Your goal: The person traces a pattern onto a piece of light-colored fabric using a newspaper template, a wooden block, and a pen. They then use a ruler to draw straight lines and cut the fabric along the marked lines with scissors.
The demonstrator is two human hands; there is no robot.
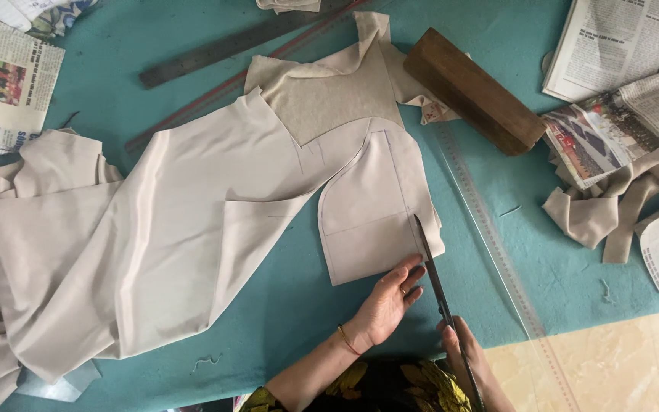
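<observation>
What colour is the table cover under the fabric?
Teal table cover, clearest in the head view.

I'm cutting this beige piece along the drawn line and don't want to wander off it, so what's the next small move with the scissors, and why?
Probably close the scissors in one short snip up the pencil line. The blades are just into the lower edge of the beige fabric piece, the line runs straight on from their tip, and the left hand lies flat on the cloth beside them. The right hand holds the handles.

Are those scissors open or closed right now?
Cannot tell. The scissors show as one thin dark line running up into the beige fabric; the right hand covers the handles, and any gap between blades is too small to see.
</observation>
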